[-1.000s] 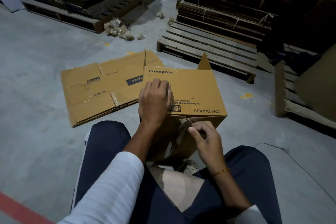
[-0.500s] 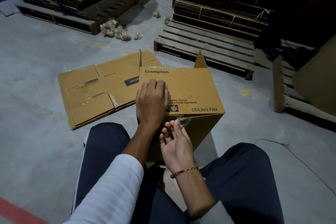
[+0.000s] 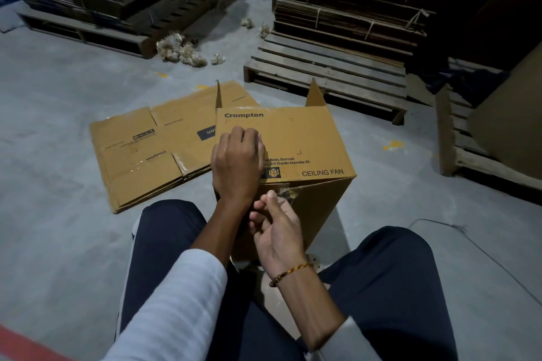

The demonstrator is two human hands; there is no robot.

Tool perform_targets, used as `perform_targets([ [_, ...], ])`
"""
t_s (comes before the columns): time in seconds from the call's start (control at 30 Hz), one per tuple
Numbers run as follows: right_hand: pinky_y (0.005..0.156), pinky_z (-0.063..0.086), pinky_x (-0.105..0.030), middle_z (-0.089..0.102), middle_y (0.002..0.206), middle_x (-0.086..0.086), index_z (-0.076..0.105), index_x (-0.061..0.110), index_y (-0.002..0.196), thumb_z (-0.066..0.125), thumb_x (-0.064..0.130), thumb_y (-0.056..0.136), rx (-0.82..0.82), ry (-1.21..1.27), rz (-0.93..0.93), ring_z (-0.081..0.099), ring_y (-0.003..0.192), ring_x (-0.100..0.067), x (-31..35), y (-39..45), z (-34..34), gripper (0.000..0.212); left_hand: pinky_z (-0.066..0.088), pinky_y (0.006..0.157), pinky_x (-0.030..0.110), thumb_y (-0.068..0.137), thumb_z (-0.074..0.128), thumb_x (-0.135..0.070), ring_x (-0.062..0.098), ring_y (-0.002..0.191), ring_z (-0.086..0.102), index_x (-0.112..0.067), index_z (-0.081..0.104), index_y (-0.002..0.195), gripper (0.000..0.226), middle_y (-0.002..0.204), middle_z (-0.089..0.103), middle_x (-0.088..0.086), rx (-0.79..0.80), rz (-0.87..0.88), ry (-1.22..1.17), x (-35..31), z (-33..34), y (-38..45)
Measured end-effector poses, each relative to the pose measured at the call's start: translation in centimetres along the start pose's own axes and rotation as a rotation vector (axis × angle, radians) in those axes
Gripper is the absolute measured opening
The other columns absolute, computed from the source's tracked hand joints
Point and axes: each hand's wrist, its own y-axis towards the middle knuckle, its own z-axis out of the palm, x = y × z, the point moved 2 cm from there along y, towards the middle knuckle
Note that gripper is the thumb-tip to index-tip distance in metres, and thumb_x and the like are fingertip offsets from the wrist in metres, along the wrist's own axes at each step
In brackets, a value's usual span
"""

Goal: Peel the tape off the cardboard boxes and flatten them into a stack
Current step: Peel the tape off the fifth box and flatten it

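While the person sits on the floor with the knees apart, the right hand (image 3: 274, 228) is raised in front of the near face of the ceiling fan box (image 3: 293, 152), palm toward the camera, with thumb and forefinger closed together at a strip of clear tape (image 3: 289, 189) on the box's near top edge. The pinch appears to hold the tape's loose end, though the tape is transparent and the contact is hard to confirm. The left hand (image 3: 237, 164) rests on the box's top panel with its fingers curled inward, steadying the carton; whether they grip anything cannot be told.

The box stands between the knees, still erect, with its far flaps raised. Judged from this, tape removal on this carton is in progress and flattening has not begun.

Just beyond and to the left, touching the box's far left corner, the stack of flattened boxes (image 3: 152, 155) lies on the concrete floor (image 3: 58, 114). Several cartons appear to be finished.

Further off stand a wooden pallet (image 3: 328, 67) and bundled cardboard (image 3: 352, 9). Crumpled tape wads (image 3: 181, 51) lie near the left pallet.
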Motion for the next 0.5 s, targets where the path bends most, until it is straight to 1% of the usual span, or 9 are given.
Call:
perform_targets([
  [0.23, 0.06, 0.046, -0.026, 0.064, 0.075, -0.001, 0.06, 0.013, 0.087, 0.059, 0.022, 0.101, 0.028, -0.189, -0.069, 0.057, 0.062, -0.011, -0.4, 0.5, -1.5, 0.017, 0.043, 0.067, 0.035, 0.103, 0.048, -0.026, 0.02, 0.08, 0.052, -0.014, 0.063, 0.103, 0.02, 0.092, 0.06, 0.005, 0.022, 0.017, -0.005, -0.4, 0.1, 0.0],
  [0.37, 0.061, 0.046, -0.028, 0.066, 0.078, -0.005, 0.06, 0.011, 0.089, 0.058, 0.022, 0.102, 0.054, -0.331, -0.109, 0.06, 0.064, -0.013, -0.3, 1.1, -1.9, 0.017, 0.043, 0.067, 0.035, 0.102, 0.047, -0.026, 0.021, 0.08, 0.052, -0.014, 0.063, 0.103, 0.02, 0.093, 0.06, 0.005, 0.033, 0.015, 0.008, -0.3, 0.2, 0.0],
  [0.43, 0.057, 0.044, -0.024, 0.064, 0.076, -0.003, 0.06, 0.011, 0.087, 0.057, 0.022, 0.103, 0.056, -0.433, -0.132, 0.058, 0.064, -0.012, -0.3, 1.5, -2.2, 0.019, 0.04, 0.067, 0.033, 0.102, 0.048, -0.026, 0.021, 0.08, 0.052, -0.014, 0.063, 0.103, 0.02, 0.093, 0.06, 0.005, 0.03, 0.012, 0.025, -0.2, 0.2, 0.0],
  [0.5, 0.052, 0.04, -0.02, 0.059, 0.074, -0.001, 0.055, 0.013, 0.082, 0.057, 0.023, 0.103, 0.054, -0.536, -0.17, 0.053, 0.064, -0.011, -0.5, 1.8, -2.8, 0.023, 0.039, 0.067, 0.033, 0.102, 0.048, -0.026, 0.021, 0.08, 0.052, -0.013, 0.063, 0.102, 0.02, 0.093, 0.06, 0.005, 0.028, 0.008, 0.037, -0.2, 0.1, 0.0],
])
